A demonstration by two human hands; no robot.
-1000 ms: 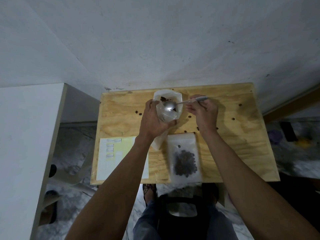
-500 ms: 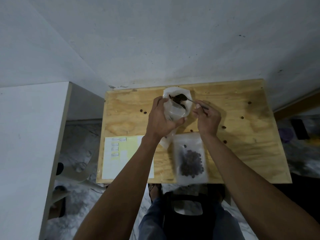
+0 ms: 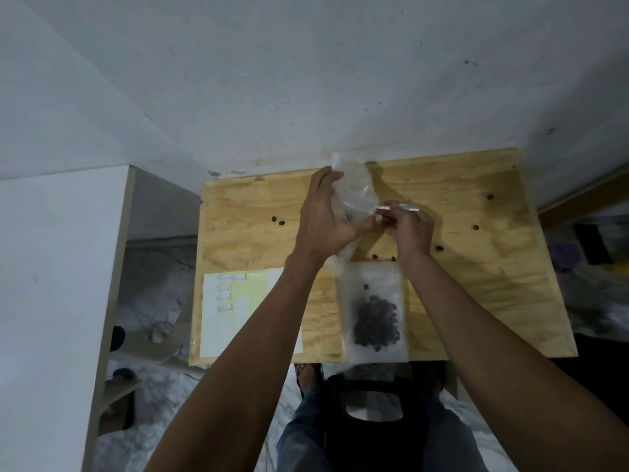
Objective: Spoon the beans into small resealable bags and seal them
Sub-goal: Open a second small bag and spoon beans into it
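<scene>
My left hand (image 3: 323, 216) holds a clear plastic bag (image 3: 355, 189) upright above the far middle of the plywood table (image 3: 476, 284), thumb and fingers around its sides. My right hand (image 3: 408, 229) grips the handle of a metal spoon (image 3: 398, 208), whose bowl end is inside the bag and hidden. A small resealable bag (image 3: 374, 311) with a heap of dark beans lies flat at the table's near edge, below both hands.
Loose beans (image 3: 278, 220) lie scattered on the table, left and right of the hands. A white and yellow label sheet (image 3: 235, 308) lies at the near left. A white cabinet (image 3: 58, 267) stands left of the table, and a dark chair (image 3: 371, 403) below its edge.
My left hand has tilted the clear bag more upright and raised it. The spoon, seen earlier over the bag's mouth with beans, now reaches into the bag from the right.
</scene>
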